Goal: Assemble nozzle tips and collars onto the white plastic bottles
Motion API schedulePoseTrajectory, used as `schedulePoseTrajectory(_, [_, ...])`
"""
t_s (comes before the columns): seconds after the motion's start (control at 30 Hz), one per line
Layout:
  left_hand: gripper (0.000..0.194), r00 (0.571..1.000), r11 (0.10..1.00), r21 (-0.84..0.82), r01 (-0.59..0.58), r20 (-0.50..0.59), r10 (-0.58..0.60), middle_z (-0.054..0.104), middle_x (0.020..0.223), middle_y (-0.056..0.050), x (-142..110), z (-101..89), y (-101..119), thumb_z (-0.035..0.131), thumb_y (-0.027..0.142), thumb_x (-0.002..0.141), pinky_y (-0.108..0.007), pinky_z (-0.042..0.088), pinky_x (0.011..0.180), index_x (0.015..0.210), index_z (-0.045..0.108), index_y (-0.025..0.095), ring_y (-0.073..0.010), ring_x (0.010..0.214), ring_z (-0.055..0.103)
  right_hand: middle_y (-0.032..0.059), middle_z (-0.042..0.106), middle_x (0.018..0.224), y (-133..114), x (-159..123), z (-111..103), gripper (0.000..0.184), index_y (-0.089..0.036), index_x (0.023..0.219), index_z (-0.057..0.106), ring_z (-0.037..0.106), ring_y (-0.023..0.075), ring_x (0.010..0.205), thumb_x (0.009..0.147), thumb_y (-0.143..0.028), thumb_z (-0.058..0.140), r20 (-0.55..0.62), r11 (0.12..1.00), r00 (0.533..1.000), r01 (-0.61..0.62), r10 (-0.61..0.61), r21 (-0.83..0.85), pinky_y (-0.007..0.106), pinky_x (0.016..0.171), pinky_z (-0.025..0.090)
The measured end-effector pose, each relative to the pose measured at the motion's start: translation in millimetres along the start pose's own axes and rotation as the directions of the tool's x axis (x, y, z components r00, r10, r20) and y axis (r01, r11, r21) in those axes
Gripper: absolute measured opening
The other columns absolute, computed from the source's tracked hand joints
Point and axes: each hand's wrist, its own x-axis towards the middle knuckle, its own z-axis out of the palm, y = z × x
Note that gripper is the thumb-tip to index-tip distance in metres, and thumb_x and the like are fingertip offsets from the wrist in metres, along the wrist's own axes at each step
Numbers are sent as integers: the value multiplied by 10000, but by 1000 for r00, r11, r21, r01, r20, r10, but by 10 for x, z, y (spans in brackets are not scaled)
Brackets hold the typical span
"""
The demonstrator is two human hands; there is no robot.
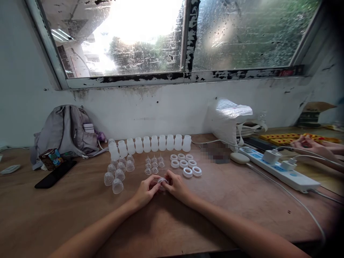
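My left hand and my right hand meet above the front of the table, fingers closed around a white bottle collar ring. Whether a nipple sits inside this ring is hard to make out. Just beyond my fingers stand several clear bottle nipples in short rows. To their right lie several white collar rings. Several clear dome caps are grouped left of my left hand. Frosted baby bottles form a long row at the back.
At left are a grey backpack, a black phone and a small box. A white power strip with plugs and trailing cables lies at right, near a white bag. Another person's hands are beside yellow trays.
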Motion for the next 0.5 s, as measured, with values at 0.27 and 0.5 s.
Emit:
schedulePoseTrajectory(0.27, [279,997,991,116,-66,-24,69,630,727,-24,-61,23,36,475,300,797,-226,454,555,1044,474,170,-123,568,574,-56,422,561,-83,17,33,120,-195,642,363,399,92,515,696,-166,466,11,999,999,-33,33,11,191,479,268])
schedulePoseTrajectory(0.5, [296,987,942,305,-139,-37,158,618,626,-4,-102,38,40,435,236,810,-207,418,491,1093,446,152,-107,484,540,-79,367,561,-105,37,37,173,-213,754,342,366,90,494,654,-120,449,-3,990,998,-63,64,126,185,466,263])
